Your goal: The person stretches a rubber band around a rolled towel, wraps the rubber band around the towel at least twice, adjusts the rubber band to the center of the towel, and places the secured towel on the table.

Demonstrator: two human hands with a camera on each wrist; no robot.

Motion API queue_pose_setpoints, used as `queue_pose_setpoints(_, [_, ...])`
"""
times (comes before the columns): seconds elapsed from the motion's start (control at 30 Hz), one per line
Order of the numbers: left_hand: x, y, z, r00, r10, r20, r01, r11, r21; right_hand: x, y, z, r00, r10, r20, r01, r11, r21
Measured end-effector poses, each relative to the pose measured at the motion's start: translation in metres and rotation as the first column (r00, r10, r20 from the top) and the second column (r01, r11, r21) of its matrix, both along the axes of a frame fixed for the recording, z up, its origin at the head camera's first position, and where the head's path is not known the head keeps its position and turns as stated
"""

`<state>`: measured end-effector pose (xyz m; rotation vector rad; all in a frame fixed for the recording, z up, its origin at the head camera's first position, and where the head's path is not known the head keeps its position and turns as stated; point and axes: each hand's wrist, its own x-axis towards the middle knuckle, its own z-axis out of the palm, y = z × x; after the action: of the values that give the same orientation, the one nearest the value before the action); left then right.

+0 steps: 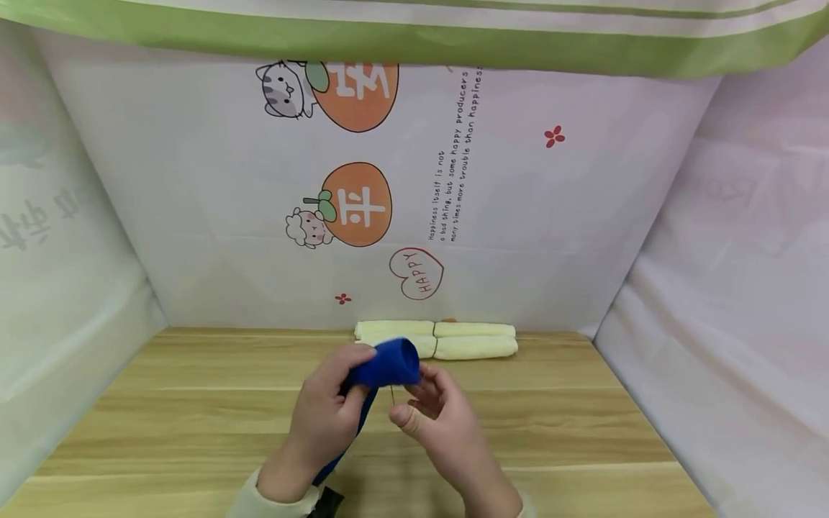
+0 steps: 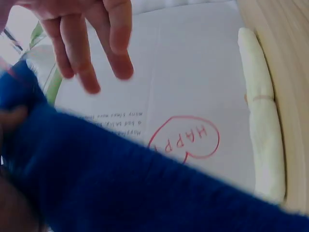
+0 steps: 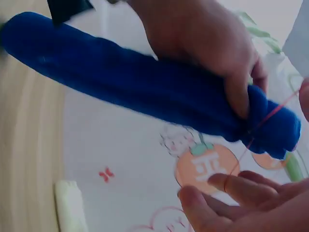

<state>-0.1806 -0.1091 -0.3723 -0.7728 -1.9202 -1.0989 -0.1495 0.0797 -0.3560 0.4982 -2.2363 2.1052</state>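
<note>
My left hand (image 1: 324,406) grips a rolled blue towel (image 1: 388,363) near one end, thumb and fingers wrapped around it. The roll slants down past the left forearm in the head view, and its long body shows in the right wrist view. A thin reddish rubber band (image 3: 276,112) crosses the towel just beyond the left fingers. My right hand (image 1: 447,424) is at that end, with the band stretched between the towel and its spread thumb and fingers. Part of the band is hidden behind the towel.
Two pale yellow rolled towels (image 1: 476,347), bound around the middle, lie at the back of the wooden table (image 1: 550,432). A printed white sheet (image 1: 518,216) hangs behind them, with white cloth walls on both sides. A black object (image 1: 327,501) sits by the left sleeve.
</note>
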Motion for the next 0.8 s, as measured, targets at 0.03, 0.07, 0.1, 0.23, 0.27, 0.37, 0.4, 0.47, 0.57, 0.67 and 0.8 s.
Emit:
queue_pose_setpoints(0.03, [-0.001, -0.001, 0.001, 0.999, -0.033, -0.037, 0.031, 0.998, -0.047, -0.001, 0.003, 0.001, 1.0, 0.003, -0.005, -0.003, 1.0, 0.011])
queue_pose_setpoints(0.07, [-0.001, -0.003, 0.002, 0.996, -0.069, -0.062, 0.063, 0.993, -0.095, -0.003, 0.006, 0.002, 1.0, 0.007, -0.015, -0.006, 1.0, 0.027])
queue_pose_setpoints(0.1, [-0.001, -0.004, 0.003, 0.993, -0.088, -0.076, 0.076, 0.986, -0.149, -0.004, 0.01, 0.003, 1.0, 0.01, -0.029, -0.009, 0.999, 0.05])
queue_pose_setpoints(0.23, [-0.002, -0.008, 0.005, 0.988, -0.119, -0.093, 0.081, 0.937, -0.341, -0.007, 0.017, 0.008, 0.998, 0.019, -0.056, -0.007, 0.979, 0.202])
queue_pose_setpoints(0.27, [-0.002, -0.008, 0.005, 0.986, -0.123, -0.11, 0.072, 0.92, -0.384, -0.008, 0.018, 0.009, 0.998, 0.024, -0.064, -0.007, 0.968, 0.251])
queue_pose_setpoints(0.37, [-0.002, -0.004, 0.005, 0.973, -0.153, -0.172, 0.052, 0.874, -0.484, -0.01, 0.019, 0.011, 0.996, 0.042, -0.076, -0.007, 0.911, 0.412])
queue_pose_setpoints(0.4, [-0.002, -0.002, 0.005, 0.968, -0.162, -0.193, 0.044, 0.863, -0.504, -0.011, 0.019, 0.011, 0.996, 0.048, -0.081, -0.006, 0.889, 0.457])
queue_pose_setpoints(0.47, [-0.001, 0.001, 0.005, 0.959, -0.175, -0.221, 0.035, 0.852, -0.523, -0.011, 0.02, 0.01, 0.995, 0.06, -0.081, -0.01, 0.86, 0.511])
queue_pose_setpoints(0.57, [0.001, 0.003, 0.005, 0.966, -0.164, -0.199, 0.037, 0.852, -0.522, -0.012, 0.021, 0.01, 0.995, 0.068, -0.074, -0.019, 0.85, 0.527])
queue_pose_setpoints(0.67, [0.003, 0.006, 0.003, 0.974, -0.142, -0.175, 0.027, 0.844, -0.535, -0.012, 0.023, 0.009, 0.995, 0.07, -0.074, -0.018, 0.837, 0.546])
queue_pose_setpoints(0.8, [0.004, 0.008, 0.0, 0.977, -0.129, -0.172, -0.001, 0.799, -0.602, -0.012, 0.024, 0.007, 0.993, 0.091, -0.078, -0.025, 0.792, 0.609])
